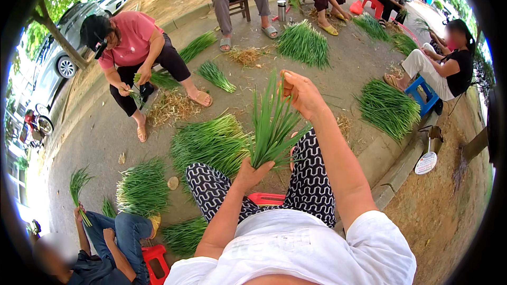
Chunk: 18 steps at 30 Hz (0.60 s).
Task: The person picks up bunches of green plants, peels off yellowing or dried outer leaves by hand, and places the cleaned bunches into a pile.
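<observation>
My left hand [252, 173] is closed around the lower part of a bunch of garlic chives [269, 130], whose green leaves fan upward above my lap. Raised beyond the bunch to the right, my right hand [303, 93] has its thumb and fingertips pinched together at the tip of one leaf. Just past my knees a large heap of chives [210, 140] lies on the pavement, partly hidden by my left leg. A further pile of chives [185, 235] rests beside my left thigh. The stem ends of the held bunch are hidden in my palm.
A person in a pink shirt [134, 35] sits ahead left beside dry trimmings [170, 107]. Another person [91, 253] sits at lower left near a chive pile [142, 186]. More people sit farther off. A concrete kerb [392, 184] runs along my right, with a bag [435, 138] beyond it.
</observation>
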Tool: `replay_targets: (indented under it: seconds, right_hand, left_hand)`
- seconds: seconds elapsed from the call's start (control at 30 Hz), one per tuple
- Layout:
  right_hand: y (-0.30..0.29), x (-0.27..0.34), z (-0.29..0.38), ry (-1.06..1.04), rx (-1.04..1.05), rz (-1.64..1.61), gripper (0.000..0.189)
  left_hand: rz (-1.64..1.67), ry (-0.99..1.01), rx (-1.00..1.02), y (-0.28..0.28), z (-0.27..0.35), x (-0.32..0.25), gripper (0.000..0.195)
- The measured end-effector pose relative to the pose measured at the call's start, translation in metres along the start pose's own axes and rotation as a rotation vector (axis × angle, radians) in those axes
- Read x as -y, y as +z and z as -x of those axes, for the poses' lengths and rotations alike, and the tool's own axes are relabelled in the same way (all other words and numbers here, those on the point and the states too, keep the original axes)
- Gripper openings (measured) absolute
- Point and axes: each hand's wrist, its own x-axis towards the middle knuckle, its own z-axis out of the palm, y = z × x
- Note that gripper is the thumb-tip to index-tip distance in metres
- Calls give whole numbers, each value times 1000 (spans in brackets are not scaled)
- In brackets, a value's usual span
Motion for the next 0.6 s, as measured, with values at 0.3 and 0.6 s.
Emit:
replay_targets:
  seconds: [0.3, 0.6]
  right_hand:
    - [-1, 2, 1, -18, -13, 53, 27]
    - [6, 9, 8, 7, 6, -24, 30]
  left_hand:
    - [-19, -28, -8, 0, 1, -3, 10]
    - [-27, -50, -23, -1, 0, 6, 10]
